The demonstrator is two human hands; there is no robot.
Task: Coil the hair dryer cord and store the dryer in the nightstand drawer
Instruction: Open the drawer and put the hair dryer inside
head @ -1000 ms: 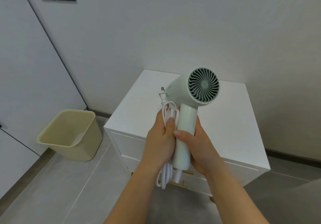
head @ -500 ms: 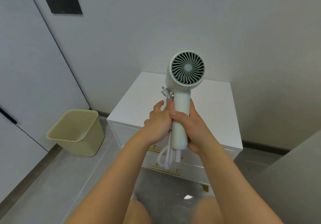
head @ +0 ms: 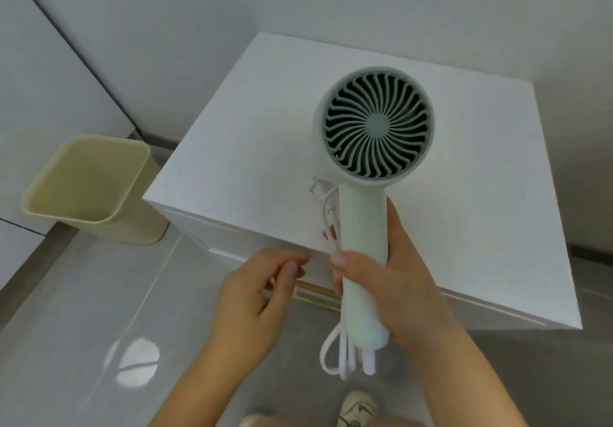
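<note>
Head camera looks down at a white nightstand (head: 265,128) set against plain pale walls, its top flat, matte and square-edged. The floor (head: 83,310) is glossy grey tile with a bright reflection. A cream plastic bin (head: 86,188) with rounded corners stands just left of the nightstand. A slim brass pull (head: 315,294) runs across the closed drawer front.

The hair dryer (head: 363,244) is held upright above the nightstand's front edge, smooth pale-green plastic, its round rear grille of curved vanes facing the camera. The right hand (head: 398,290) grips its handle and presses the coiled white cord (head: 326,357) against it; loops hang below, the plug (head: 316,188) sticks out above. The left hand (head: 255,300) has curled fingers with nothing visible in them, just beside the pull; contact cannot be told.
</note>
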